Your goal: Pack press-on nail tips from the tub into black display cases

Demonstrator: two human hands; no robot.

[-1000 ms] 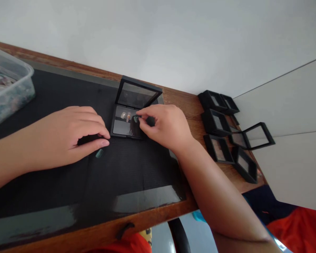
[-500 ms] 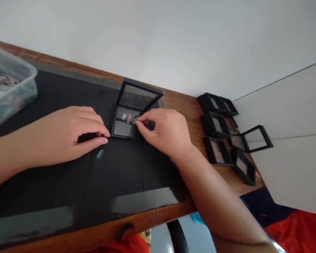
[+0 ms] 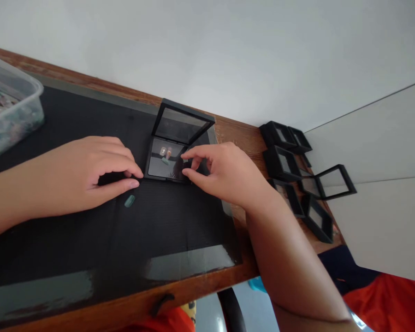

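A black display case (image 3: 162,169) lies with its framed clear lid (image 3: 182,125) raised. Inside it are a pale nail-shaped piece (image 3: 163,151), a pinkish one (image 3: 169,153) and a green one (image 3: 165,161) lying askew just below them. At the case's right side is my right hand (image 3: 224,173), thumb and forefinger apart with nothing between them. My left hand (image 3: 103,175) rests at the case's left edge, thumb and fingertips a little apart and holding nothing. Just below its thumb, another green piece (image 3: 129,201) lies on the black mat (image 3: 131,244).
A clear plastic tub (image 3: 27,99) of small packets stands at the far left. Several black frame cases (image 3: 283,163) sit on the wooden tabletop (image 3: 240,133) to the right, one with its lid open (image 3: 335,182). A pale wall rises behind.
My right hand has let go of the green piece and drawn slightly right, its fingers opening. That piece now lies lower and further left in the case. My left hand has barely moved.
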